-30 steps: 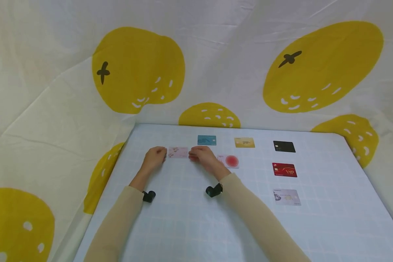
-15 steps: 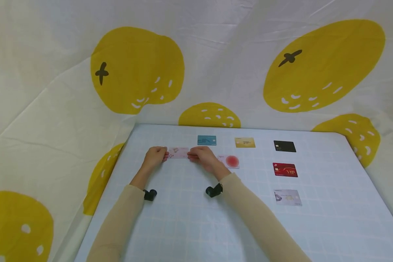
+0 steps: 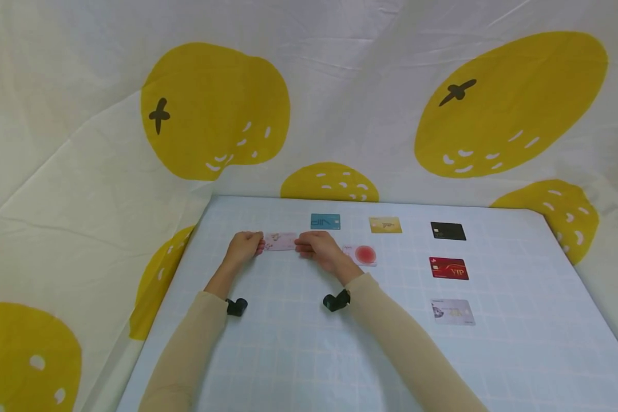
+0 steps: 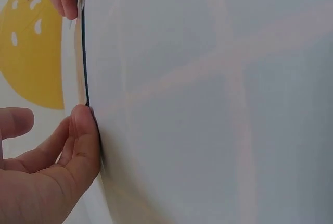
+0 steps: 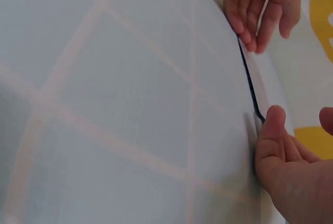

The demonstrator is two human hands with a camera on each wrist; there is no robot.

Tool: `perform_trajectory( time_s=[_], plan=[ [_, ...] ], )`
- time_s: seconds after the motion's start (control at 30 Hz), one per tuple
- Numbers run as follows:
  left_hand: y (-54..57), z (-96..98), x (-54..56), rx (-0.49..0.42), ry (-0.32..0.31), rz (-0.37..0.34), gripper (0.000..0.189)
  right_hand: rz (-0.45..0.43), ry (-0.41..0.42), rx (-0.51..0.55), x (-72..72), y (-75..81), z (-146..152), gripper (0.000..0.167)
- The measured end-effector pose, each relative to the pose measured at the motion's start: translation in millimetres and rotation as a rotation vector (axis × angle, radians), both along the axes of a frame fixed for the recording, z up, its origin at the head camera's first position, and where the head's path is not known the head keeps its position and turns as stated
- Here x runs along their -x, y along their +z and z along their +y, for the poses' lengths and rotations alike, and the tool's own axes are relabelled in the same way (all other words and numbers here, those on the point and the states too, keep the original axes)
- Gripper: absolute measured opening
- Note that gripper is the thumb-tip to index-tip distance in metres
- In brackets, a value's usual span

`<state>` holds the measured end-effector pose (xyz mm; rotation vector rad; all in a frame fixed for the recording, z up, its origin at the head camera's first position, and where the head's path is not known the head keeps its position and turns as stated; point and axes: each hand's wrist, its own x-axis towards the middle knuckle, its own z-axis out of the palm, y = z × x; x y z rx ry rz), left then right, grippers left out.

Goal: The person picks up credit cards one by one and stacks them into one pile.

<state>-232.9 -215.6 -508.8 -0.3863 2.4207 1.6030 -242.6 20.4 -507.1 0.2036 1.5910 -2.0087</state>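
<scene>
On the far left a pale cloth (image 3: 103, 166) printed with yellow fruits hangs as a wall, and it runs on behind the table (image 3: 283, 360), whose cover is light blue and checked. A beige left sleeve (image 3: 185, 349) reaches in from the near edge, with a black camera (image 3: 237, 307) at its wrist. The person's left hand (image 3: 244, 246) rests at the left end of a pink patterned card (image 3: 280, 241); its loosely bent fingertips (image 4: 80, 117) touch that end, while the thumb (image 4: 18, 121) stands apart, so nothing is grasped. The pink card lies on the far left part of the table, between the two hands. The right hand (image 3: 318, 246) mirrors the left at the card's other end, fingers relaxed and touching, thumb (image 5: 328, 121) clear of it. Just beyond this hand lies a blue card (image 3: 325, 221). To its right, partly covered by the hand, is a white card with a red disc (image 3: 364, 255), and farther back a gold card (image 3: 385, 225). The beige right sleeve (image 3: 407, 343) extends toward the near right. Farther right, three cards form a column: black (image 3: 448, 231) farthest, red (image 3: 449, 268) in the middle, silver (image 3: 453, 312) nearest.
</scene>
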Motion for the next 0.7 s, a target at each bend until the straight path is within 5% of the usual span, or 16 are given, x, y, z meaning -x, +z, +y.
perform_trajectory(
  time_s=[0.7],
  plan=[
    [-1.5, 3.2, -6.8, -0.133, 0.059, -0.055, 0.04, -0.006, 0.004, 0.002, -3.5, 0.4, 0.9, 0.036]
  ],
)
